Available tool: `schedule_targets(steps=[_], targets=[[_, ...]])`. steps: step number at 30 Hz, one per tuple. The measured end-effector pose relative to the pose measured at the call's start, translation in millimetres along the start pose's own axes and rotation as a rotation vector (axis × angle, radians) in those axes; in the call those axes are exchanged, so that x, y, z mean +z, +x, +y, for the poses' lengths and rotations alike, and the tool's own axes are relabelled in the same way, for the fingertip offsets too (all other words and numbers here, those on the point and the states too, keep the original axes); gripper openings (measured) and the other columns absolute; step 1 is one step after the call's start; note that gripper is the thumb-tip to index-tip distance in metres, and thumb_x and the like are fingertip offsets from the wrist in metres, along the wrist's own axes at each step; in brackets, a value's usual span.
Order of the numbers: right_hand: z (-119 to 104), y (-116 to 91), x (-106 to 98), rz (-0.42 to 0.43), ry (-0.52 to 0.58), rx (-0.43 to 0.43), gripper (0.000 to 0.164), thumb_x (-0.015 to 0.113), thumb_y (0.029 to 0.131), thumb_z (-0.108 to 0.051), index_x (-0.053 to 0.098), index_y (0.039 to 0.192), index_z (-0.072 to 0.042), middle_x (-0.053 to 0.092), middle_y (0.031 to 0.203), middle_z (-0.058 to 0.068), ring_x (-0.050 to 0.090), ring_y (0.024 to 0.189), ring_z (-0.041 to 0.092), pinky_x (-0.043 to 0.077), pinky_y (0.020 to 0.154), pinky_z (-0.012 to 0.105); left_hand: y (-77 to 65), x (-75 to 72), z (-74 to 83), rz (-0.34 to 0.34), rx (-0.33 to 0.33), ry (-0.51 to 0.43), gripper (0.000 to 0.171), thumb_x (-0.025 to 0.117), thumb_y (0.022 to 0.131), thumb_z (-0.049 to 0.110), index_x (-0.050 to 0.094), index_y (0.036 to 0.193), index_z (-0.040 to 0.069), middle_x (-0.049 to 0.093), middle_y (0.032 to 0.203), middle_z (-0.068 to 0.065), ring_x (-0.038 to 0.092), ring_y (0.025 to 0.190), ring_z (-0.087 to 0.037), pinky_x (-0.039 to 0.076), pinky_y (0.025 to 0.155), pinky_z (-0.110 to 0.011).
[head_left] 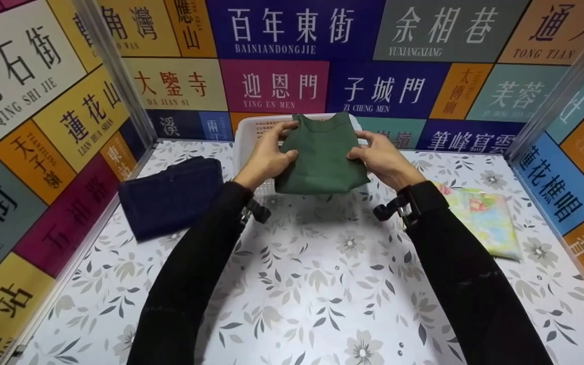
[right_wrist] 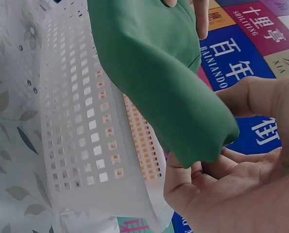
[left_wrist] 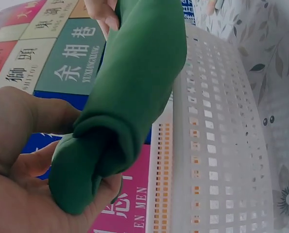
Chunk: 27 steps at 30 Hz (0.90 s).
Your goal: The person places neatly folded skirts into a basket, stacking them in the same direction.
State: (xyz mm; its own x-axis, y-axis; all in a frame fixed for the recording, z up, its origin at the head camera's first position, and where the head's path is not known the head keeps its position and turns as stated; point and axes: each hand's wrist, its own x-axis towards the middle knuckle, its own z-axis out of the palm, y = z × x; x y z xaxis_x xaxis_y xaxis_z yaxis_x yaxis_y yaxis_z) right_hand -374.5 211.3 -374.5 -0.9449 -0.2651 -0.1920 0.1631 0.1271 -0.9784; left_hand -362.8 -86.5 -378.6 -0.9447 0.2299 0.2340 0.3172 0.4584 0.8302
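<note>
A folded dark green garment (head_left: 322,157) with a curved neckline is held up between both hands, over the white perforated plastic basket (head_left: 244,144). My left hand (head_left: 271,154) pinches its left side, thumb in front and fingers behind. On the opposite side my right hand (head_left: 383,157) grips it the same way. In the left wrist view the garment's folded end (left_wrist: 105,141) sits rolled between thumb and fingers. The right wrist view shows the other folded end (right_wrist: 197,136) in the right fingers, with the basket's side wall (right_wrist: 81,121) below. Most of the basket's inside is hidden by the garment.
A folded navy blue cloth item (head_left: 173,195) lies on the left of the floral-patterned table (head_left: 317,284). To the right, partly behind the right forearm, is a folded yellow and multicoloured cloth (head_left: 489,218). Printed panels (head_left: 277,83) enclose the back and sides.
</note>
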Motion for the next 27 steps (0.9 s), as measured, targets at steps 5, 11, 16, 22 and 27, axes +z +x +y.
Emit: schedule_targets(steps=[5,11,16,22,27], targets=[[1,14,-1,0.047,-0.042,-0.017,0.089,0.057,0.108,0.005,0.018,0.187,-0.007,0.054,0.177,0.027,0.062,0.152,0.034,0.065,0.109,0.034,13.4,2.9,-7.8,0.05,0.01,-0.001,0.066,0.076,0.107,0.0,0.059,0.17,0.011,0.067,0.161,-0.024,0.066,0.147,-0.04,0.056,0.124,-0.054],[4,26,-2,0.11,-0.095,-0.06,0.082,0.059,0.109,0.006,0.028,0.184,-0.006,0.056,0.175,0.028,0.065,0.151,0.038,0.064,0.106,0.034,25.6,7.9,-19.1,0.095,0.012,-0.007,0.062,0.076,0.109,0.0,0.062,0.168,0.011,0.067,0.159,-0.024,0.068,0.142,-0.04,0.058,0.12,-0.053],[9,39,1,0.136,-0.101,-0.058,0.078,0.06,0.112,0.005,0.031,0.183,-0.008,0.055,0.177,0.025,0.064,0.153,0.039,0.062,0.112,0.041,32.3,11.3,-31.4,0.129,-0.001,-0.019,0.061,0.075,0.109,-0.003,0.063,0.167,0.012,0.068,0.16,-0.022,0.068,0.143,-0.038,0.058,0.118,-0.052],[12,51,8,0.146,-0.106,-0.091,0.076,0.062,0.113,0.004,0.032,0.183,-0.007,0.058,0.175,0.024,0.067,0.147,0.037,0.063,0.105,0.037,43.0,10.3,-44.1,0.191,0.04,-0.012,0.059,0.076,0.106,-0.007,0.067,0.162,0.006,0.073,0.155,-0.022,0.067,0.144,-0.037,0.056,0.118,-0.05],[14,59,13,0.152,-0.153,-0.13,0.074,0.062,0.113,0.005,0.034,0.181,-0.003,0.062,0.17,0.027,0.066,0.148,0.041,0.06,0.112,0.044,59.0,8.5,-63.9,0.228,0.096,0.012,0.056,0.079,0.103,-0.005,0.071,0.157,0.007,0.077,0.151,-0.016,0.07,0.143,-0.032,0.058,0.118,-0.046]])
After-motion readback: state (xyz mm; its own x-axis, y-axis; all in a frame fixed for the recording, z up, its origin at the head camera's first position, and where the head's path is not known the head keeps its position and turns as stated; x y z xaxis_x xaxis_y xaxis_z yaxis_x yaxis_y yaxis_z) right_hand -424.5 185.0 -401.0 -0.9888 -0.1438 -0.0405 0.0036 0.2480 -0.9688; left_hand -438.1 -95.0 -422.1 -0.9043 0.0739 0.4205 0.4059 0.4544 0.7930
